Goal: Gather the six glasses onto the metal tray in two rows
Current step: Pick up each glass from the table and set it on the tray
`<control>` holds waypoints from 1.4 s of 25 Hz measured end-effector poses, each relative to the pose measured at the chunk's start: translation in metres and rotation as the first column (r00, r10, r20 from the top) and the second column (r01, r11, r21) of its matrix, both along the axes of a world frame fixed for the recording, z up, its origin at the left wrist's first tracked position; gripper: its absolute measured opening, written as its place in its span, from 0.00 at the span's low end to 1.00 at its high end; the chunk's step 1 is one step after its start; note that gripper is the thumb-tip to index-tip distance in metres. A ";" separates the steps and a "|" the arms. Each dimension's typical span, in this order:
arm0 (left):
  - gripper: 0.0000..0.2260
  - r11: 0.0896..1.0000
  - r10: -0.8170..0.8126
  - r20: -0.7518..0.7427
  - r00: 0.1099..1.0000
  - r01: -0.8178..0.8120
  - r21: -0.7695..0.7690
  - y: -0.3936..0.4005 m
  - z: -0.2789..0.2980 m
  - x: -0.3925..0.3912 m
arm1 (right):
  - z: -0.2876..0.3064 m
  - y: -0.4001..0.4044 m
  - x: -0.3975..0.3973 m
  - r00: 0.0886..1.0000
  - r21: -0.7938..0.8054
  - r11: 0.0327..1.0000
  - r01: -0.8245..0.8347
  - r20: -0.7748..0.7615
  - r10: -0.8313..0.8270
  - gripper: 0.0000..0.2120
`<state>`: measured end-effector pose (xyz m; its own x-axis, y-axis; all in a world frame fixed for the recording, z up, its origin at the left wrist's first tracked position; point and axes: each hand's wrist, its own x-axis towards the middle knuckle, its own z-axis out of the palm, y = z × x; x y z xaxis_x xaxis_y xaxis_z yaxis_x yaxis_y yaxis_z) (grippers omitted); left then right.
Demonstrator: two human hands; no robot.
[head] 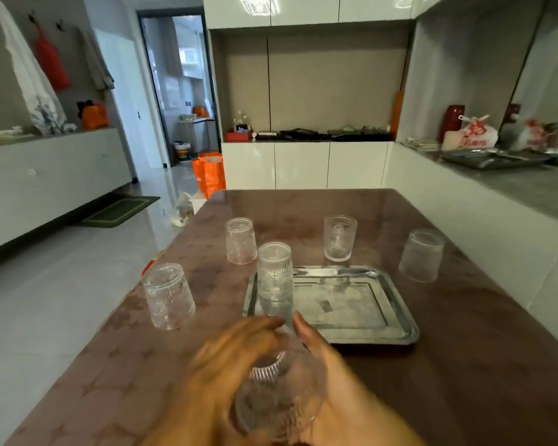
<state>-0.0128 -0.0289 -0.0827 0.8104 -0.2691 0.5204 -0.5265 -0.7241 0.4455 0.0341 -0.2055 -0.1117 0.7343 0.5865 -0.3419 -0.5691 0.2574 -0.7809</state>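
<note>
A metal tray (397, 320) lies on the brown table. One ribbed glass (275, 272) stands upside down on the tray's far left corner. Near the front edge, both hands wrap around another clear glass (271, 397), lying tilted toward me; my left hand (219, 365) is blurred on its left, my right hand (339, 387) on its right. On the table around the tray stand an inverted glass at left (168, 297), an inverted glass behind it (240, 241), an upright glass behind the tray (340, 238) and an inverted glass at right (421, 255).
The table's left edge drops to a tiled floor with an orange bag (210, 175) and a mat (120, 210). A white counter (484, 201) runs along the table's right side, with trays and bags on it.
</note>
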 end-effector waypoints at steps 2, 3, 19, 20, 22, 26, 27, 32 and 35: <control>0.38 0.945 -0.224 0.064 0.973 0.200 0.259 -0.014 -0.004 0.011 | 0.002 -0.015 0.005 0.999 0.206 0.978 0.040 -0.016 -0.037 0.35; 0.40 0.953 -0.217 -0.002 0.976 0.213 0.217 -0.014 -0.007 0.019 | 0.002 -0.022 0.012 0.996 0.247 0.965 0.090 -0.047 -0.081 0.30; 0.17 0.816 0.517 -0.051 0.854 -0.474 0.331 -0.015 -0.087 0.108 | -0.024 -0.024 0.177 0.589 -0.442 0.487 0.754 0.782 -0.202 0.31; 0.17 0.816 0.518 -0.055 0.854 -0.474 0.330 -0.016 -0.088 0.107 | -0.025 -0.024 0.177 0.588 -0.445 0.489 0.750 0.787 -0.186 0.31; 0.18 0.814 0.525 -0.093 0.846 -0.468 0.345 -0.016 -0.085 0.105 | -0.029 -0.019 0.180 0.590 -0.451 0.503 0.737 0.792 -0.154 0.34; 0.24 0.915 0.398 -0.122 0.909 -0.403 -0.015 0.007 -0.060 0.092 | -0.023 -0.018 0.157 0.589 -0.456 0.511 0.729 0.799 -0.126 0.47; 0.25 0.893 0.417 -0.025 0.908 -0.415 -0.177 0.021 -0.052 0.094 | -0.026 -0.028 0.142 0.515 -0.396 0.484 0.781 0.846 -0.140 0.45; 0.41 0.564 0.604 -0.341 0.720 -0.689 -0.454 0.105 -0.040 0.129 | -0.023 -0.015 0.072 0.469 -0.247 0.672 0.698 0.867 -0.170 0.29; 0.34 0.576 0.466 -0.463 0.754 -0.656 -0.488 0.105 -0.053 0.136 | -0.017 0.004 0.034 0.615 -0.256 0.788 0.560 0.766 -0.188 0.24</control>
<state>0.1233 0.0765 -0.1359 0.8078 0.5724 0.1406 0.0955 -0.3626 0.9271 0.0680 -0.2018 -0.1285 0.9697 0.1238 0.2106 0.2279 -0.1476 -0.9624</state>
